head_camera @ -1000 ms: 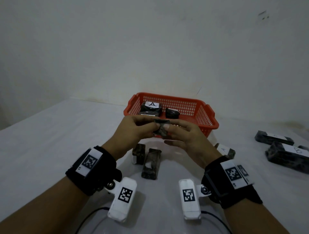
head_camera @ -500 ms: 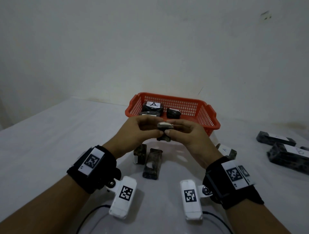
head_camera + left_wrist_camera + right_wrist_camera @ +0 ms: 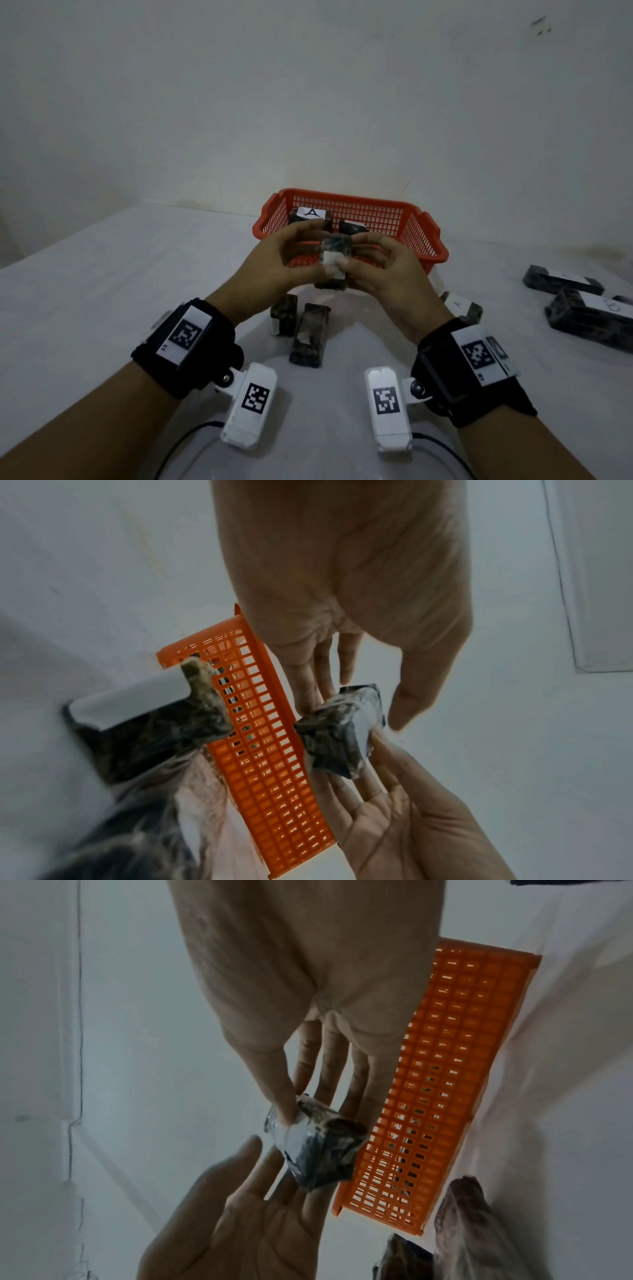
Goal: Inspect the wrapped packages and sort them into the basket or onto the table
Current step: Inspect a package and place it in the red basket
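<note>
both hands hold one small wrapped package (image 3: pixel 335 262) just in front of the orange basket (image 3: pixel 404 219): left hand (image 3: pixel 279 263) and right hand (image 3: pixel 388 270) pinch it with their fingertips; inside the basket lie an a-labelled package (image 3: pixel 310 216) and a smaller dark one (image 3: pixel 352 226)

I count nine wrapped packages: one in my hands (image 3: pixel 334 260), two in the basket (image 3: pixel 310 219), and six lying on the table (image 3: pixel 102 291). There is one orange basket (image 3: pixel 421 233).
</note>
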